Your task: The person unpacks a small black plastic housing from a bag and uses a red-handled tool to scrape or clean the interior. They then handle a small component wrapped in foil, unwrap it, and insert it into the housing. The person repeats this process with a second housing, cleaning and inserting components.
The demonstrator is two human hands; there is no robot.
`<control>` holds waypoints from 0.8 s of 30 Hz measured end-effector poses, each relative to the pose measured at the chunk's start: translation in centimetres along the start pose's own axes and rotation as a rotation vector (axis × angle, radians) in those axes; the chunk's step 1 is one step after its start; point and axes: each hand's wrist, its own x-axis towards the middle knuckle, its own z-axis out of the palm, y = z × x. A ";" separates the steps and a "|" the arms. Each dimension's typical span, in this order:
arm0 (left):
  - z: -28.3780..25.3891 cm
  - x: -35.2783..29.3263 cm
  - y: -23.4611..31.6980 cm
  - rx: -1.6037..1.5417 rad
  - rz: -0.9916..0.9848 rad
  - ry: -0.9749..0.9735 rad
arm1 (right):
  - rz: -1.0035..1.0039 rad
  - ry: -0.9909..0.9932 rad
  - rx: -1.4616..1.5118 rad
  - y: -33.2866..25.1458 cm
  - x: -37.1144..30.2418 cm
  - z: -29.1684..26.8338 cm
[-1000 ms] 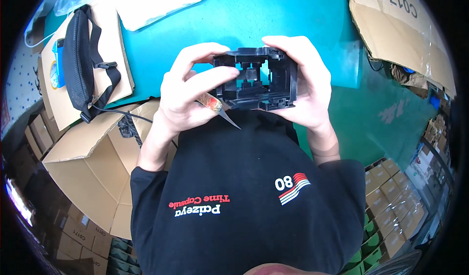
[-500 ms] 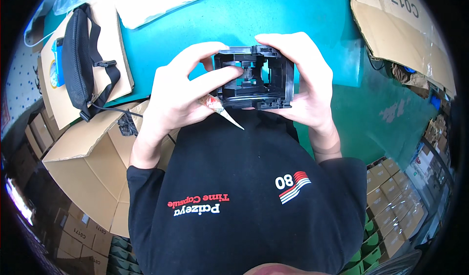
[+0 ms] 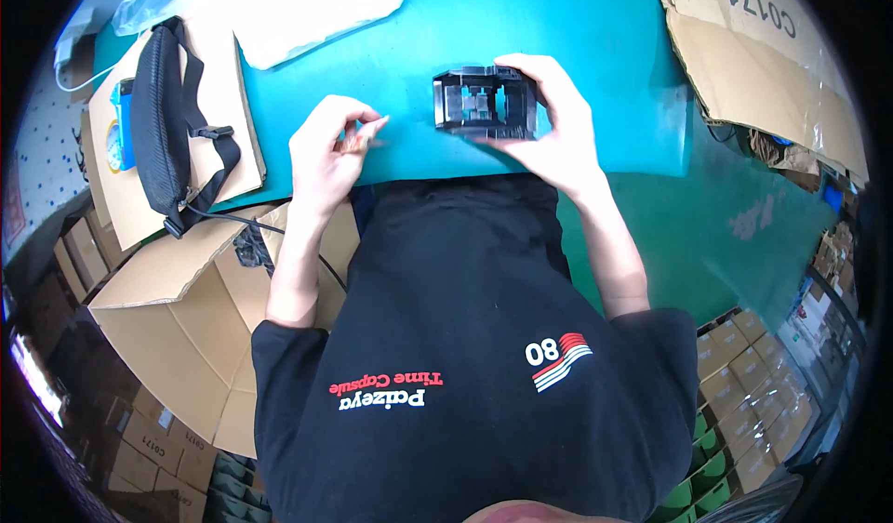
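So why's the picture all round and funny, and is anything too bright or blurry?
In the head view, the fisheye lens bends straight edges near the rim and the corners go black; also in the head view, the white plastic is washed out by brightness, and the small tool in the left grip looks smeared, while the black case is clearer.

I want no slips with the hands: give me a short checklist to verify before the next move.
1. Right hand gripping the black plastic frame: ok.
2. Left hand apart from the frame: ok.
3. Small object in the left fingers clearly visible: not ok, blurred.
4. Whether that object has an exposed point: cannot tell.
5. Black pouch clear of both hands: ok, on the cardboard sheet.
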 end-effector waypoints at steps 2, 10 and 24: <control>0.4 -0.6 -2.2 0.122 -0.092 0.023 | 0.043 0.012 -0.032 3.0 0.1 1.9; 0.5 0.5 -4.7 0.485 -0.081 -0.033 | 0.036 0.015 -0.069 5.6 0.1 3.2; 4.8 3.6 -0.5 0.316 0.275 -0.215 | 0.037 -0.031 -0.016 5.6 0.7 2.9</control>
